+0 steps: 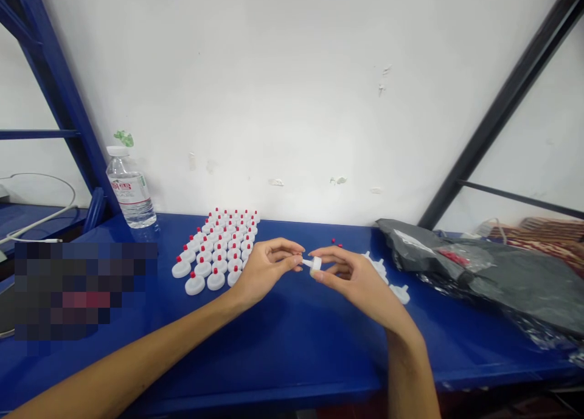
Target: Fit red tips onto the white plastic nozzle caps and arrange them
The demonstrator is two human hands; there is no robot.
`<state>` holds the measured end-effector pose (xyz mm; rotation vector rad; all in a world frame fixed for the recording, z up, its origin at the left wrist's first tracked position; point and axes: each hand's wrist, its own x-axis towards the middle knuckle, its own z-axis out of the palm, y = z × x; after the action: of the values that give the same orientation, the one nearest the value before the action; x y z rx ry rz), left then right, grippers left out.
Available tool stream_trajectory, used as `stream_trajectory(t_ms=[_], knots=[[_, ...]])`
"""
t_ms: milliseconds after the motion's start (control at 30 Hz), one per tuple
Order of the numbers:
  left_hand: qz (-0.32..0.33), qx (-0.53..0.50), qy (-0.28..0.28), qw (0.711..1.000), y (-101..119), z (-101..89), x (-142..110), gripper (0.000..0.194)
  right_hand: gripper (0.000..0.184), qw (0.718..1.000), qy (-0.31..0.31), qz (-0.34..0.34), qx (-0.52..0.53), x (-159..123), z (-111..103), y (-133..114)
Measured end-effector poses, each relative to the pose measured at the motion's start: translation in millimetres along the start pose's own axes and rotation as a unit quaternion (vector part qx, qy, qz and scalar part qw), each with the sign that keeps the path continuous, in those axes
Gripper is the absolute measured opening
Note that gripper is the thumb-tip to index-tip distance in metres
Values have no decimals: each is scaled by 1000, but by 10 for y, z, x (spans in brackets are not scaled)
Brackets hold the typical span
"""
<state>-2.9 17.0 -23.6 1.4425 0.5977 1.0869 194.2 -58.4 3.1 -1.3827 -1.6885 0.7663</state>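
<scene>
Between the thumb and fingers of my right hand point(351, 272) is a white plastic nozzle cap point(316, 265), its thin spout pointing left. My left hand point(269, 264) is closed in a pinch at the spout's tip; whatever small thing is in those fingertips is hidden. Left of my hands stand several rows of white nozzle caps with red tips point(216, 279), upright on the blue table point(292, 346). Some white nozzle caps without red tips point(400, 294) lie beside and behind my right hand. Just beyond it are a few tiny red tips point(333, 241).
A water bottle point(131, 191) stands at the back left by the wall. Grey plastic bags point(511, 285) cover the table's right side, with a clear bag of red pieces point(454, 258) on them. A white cable point(41, 221) lies at the far left.
</scene>
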Motion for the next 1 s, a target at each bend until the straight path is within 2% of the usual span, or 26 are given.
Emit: stream_trajectory(t_ms=[233, 433, 700, 1000], knots=[[2, -2, -14, 1000, -33, -13, -3, 29, 33, 999, 12, -23, 21, 18, -6, 10], [-25, -38, 2, 999, -29, -11, -17, 31, 36, 999, 8, -15, 43, 16, -3, 14], [-30, -45, -6, 998, -39, 6, -33, 32, 38, 998, 2, -13, 67, 17, -8, 22], [17, 10, -19, 1000, 30, -1, -56, 18, 38, 997, -14, -10, 70, -12, -23, -17]])
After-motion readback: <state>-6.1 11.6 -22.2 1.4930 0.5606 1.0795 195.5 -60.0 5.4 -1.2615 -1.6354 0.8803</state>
